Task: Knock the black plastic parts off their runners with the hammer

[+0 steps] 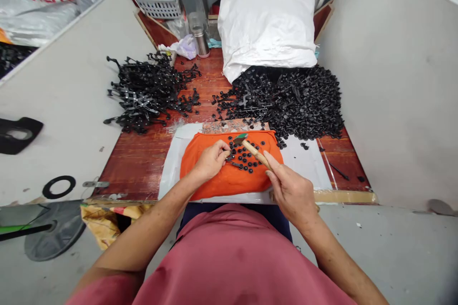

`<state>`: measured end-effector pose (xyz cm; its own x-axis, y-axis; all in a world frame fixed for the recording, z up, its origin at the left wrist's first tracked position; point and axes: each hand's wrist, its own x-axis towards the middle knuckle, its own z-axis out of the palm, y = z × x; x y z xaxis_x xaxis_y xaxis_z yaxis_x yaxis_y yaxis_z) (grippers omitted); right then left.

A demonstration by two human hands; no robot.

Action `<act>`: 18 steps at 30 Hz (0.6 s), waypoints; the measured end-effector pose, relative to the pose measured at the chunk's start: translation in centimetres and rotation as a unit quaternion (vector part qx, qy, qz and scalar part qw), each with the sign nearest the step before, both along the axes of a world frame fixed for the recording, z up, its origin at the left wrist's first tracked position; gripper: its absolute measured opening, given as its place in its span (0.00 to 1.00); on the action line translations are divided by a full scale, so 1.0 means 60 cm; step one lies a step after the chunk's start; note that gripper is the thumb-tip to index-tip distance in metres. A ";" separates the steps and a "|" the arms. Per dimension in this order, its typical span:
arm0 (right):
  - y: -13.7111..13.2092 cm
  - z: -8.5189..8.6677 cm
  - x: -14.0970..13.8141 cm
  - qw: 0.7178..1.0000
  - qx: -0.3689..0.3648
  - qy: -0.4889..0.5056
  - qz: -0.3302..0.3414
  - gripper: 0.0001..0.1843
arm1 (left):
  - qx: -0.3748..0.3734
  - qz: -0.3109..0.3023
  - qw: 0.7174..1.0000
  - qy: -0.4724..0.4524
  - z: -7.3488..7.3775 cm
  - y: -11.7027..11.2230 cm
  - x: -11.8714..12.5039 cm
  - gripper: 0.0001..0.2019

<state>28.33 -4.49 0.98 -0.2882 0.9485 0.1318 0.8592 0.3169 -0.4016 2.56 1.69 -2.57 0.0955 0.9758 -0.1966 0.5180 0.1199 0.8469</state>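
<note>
My right hand (292,189) is wrapped round the wooden handle of a small hammer (255,152). Its green and dark head hangs over an orange cloth pad (203,177). My left hand (211,159) is closed in a pinch at the pad's middle, gripping a black plastic piece (231,156) whose far part is hidden by my fingers. Several small round black plastic parts (250,170) lie loose on the pad, between my left fingers and the hammer. The pad rests on a white sheet (304,167).
A tangled heap of black plastic sprues (146,90) lies at the left, and a larger pile of black parts (296,100) at the right below a white sack (268,19). A steel bottle (201,42) and a grey basket (157,7) stand behind. Pale panels (386,81) flank the table.
</note>
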 end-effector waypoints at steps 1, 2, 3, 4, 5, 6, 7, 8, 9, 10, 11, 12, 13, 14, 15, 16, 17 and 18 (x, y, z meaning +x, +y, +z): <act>-0.001 -0.004 -0.003 1.000 0.000 -0.017 0.000 0.27 | 0.003 -0.003 1.000 0.010 0.001 0.000 0.000 0.04; -0.002 -0.009 -0.005 0.999 -0.006 -0.041 0.003 0.27 | 0.007 -0.005 1.000 0.021 0.003 -0.001 -0.001 0.04; -0.003 -0.012 -0.006 0.998 -0.014 -0.062 0.007 0.27 | 0.009 -0.006 0.999 0.030 0.004 -0.001 -0.001 0.03; -0.005 -0.015 -0.006 0.997 -0.020 -0.074 0.010 0.27 | 0.011 -0.007 0.999 0.038 0.006 -0.002 -0.001 0.03; -0.006 -0.018 -0.005 0.997 -0.019 -0.074 0.010 0.27 | 0.011 -0.008 0.999 0.044 0.008 -0.002 0.000 0.03; -0.006 -0.019 -0.005 0.998 -0.013 -0.064 0.006 0.27 | 0.012 -0.009 0.999 0.048 0.009 -0.002 0.000 0.03; -0.007 -0.020 -0.004 0.998 -0.006 -0.055 0.001 0.27 | 0.013 -0.011 0.999 0.049 0.010 -0.002 0.000 0.03; -0.007 -0.021 -0.004 0.999 -0.001 -0.054 -0.005 0.27 | 0.012 -0.014 0.999 0.049 0.010 -0.002 0.000 0.03; -0.006 -0.021 -0.004 0.998 -0.003 -0.063 -0.008 0.27 | 0.012 -0.016 0.999 0.049 0.010 -0.002 0.001 0.03; -0.005 -0.021 -0.005 0.997 -0.013 -0.076 -0.007 0.27 | 0.011 -0.018 0.999 0.047 0.010 -0.001 0.001 0.03; -0.004 -0.020 -0.005 0.996 -0.027 -0.086 -0.004 0.27 | 0.009 -0.020 0.999 0.043 0.009 -0.001 0.000 0.03; -0.003 -0.019 -0.004 0.996 -0.039 -0.086 0.000 0.26 | 0.007 -0.022 0.999 0.039 0.009 -0.001 0.000 0.04; -0.002 -0.018 -0.004 0.996 -0.048 -0.071 0.003 0.26 | 0.008 -0.024 0.999 0.033 0.010 -0.002 -0.001 0.05; -0.001 -0.016 -0.003 0.998 -0.053 -0.043 0.002 0.26 | 0.011 -0.027 0.999 0.024 0.011 -0.003 -0.003 0.07; -0.001 -0.014 -0.001 0.999 -0.053 -0.005 -0.004 0.26 | 0.013 -0.033 0.999 0.009 0.013 -0.005 -0.004 0.09; 0.000 -0.011 0.000 0.998 -0.054 0.042 -0.015 0.25 | 0.012 -0.043 0.999 -0.015 0.016 -0.009 -0.006 0.10; 0.001 -0.008 0.000 0.993 -0.059 0.095 -0.025 0.24 | 0.006 -0.054 0.997 -0.047 0.021 -0.013 -0.007 0.12; 0.001 -0.006 -0.001 0.986 -0.069 0.149 -0.031 0.23 | -0.005 -0.063 0.994 -0.084 0.026 -0.018 -0.007 0.13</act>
